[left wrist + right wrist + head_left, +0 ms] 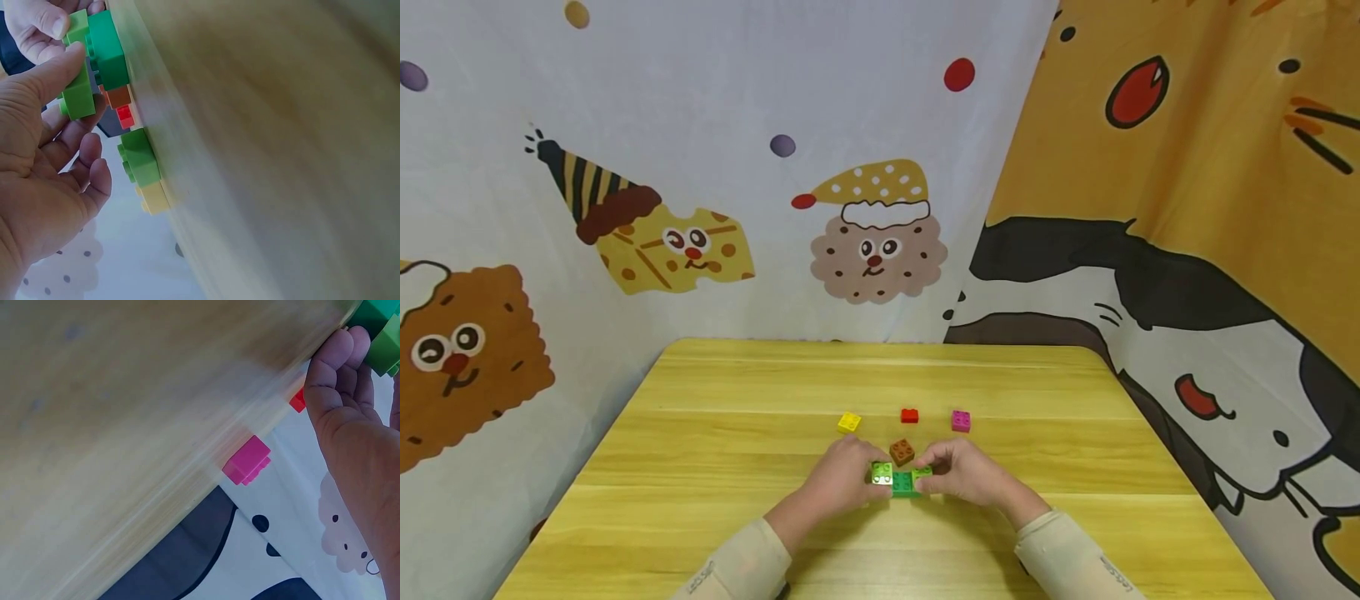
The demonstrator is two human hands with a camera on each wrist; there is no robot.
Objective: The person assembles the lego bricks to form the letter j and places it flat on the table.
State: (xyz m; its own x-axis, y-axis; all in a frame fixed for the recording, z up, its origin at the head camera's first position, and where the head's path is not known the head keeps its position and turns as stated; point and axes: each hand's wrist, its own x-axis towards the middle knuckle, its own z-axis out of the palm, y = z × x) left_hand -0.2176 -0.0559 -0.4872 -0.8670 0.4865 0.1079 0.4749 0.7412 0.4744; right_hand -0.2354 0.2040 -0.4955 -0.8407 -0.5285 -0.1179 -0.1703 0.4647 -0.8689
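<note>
1. Fingers of the left hand (844, 473) pinch a light green block (882, 473), thumb on its near side, fingertips toward the far; presumably this grip is chosen to leave the studded top uncovered.
2. Right hand (972, 472) mirrors it, thumb and finger gripping a second light green block (922, 472). The hands come in from opposite ends, which I'd guess keeps them out of each other's way.
3. Dark green block (902, 484) sits on the table (737, 392) between the hands, its middle studs showing. The light pair are held at its two ends, at stud level; whether either is pressed home, I cannot tell.
4. Brown block (902, 452) lies just beyond on the far side, turned askew, seemingly set down without care for alignment.
5. Yellow block (849, 422) far left, red block (909, 416) far middle, magenta block (961, 421) far right: well apart, perhaps so each can be lifted singly.
6. Another green block (140, 156) rests near the yellow one, screened from overhead by the left hand.
</note>
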